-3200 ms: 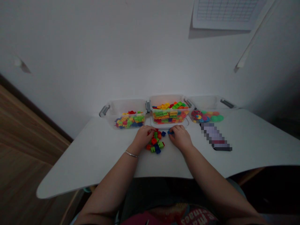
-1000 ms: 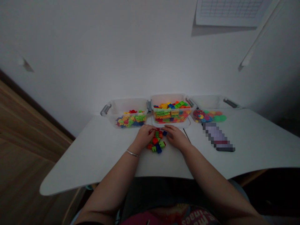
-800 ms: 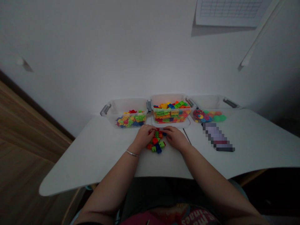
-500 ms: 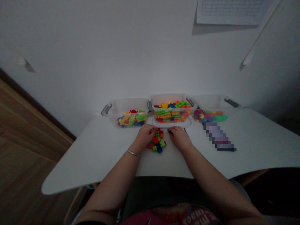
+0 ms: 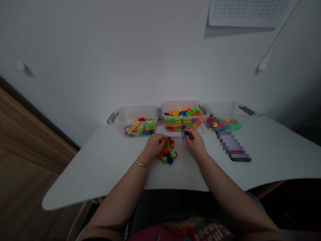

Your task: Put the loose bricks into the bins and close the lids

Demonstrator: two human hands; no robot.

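A small cluster of toy building bricks (image 5: 166, 150) in red, green, orange and blue lies on the white table. My left hand (image 5: 155, 145) is closed at its upper left side, fingertips on a red brick (image 5: 168, 138) near the top. To the right, my right hand (image 5: 196, 142) pinches a blue brick (image 5: 187, 133), held apart from the cluster and just in front of the middle bin (image 5: 185, 124). That clear plastic bin is filled with bricks of several colours.
A left bin (image 5: 139, 112) holds small coloured pieces; a right bin (image 5: 220, 108) contains round and netted items. The middle bin stands on a pale lid (image 5: 175, 134). A blurred-out phone-like object (image 5: 233, 147) lies at right. Behind is a wall with a paper sheet (image 5: 245, 13).
My right hand has moved up and slightly right, away from the cluster, with the blue brick in its fingers. My left hand has stayed at the cluster.
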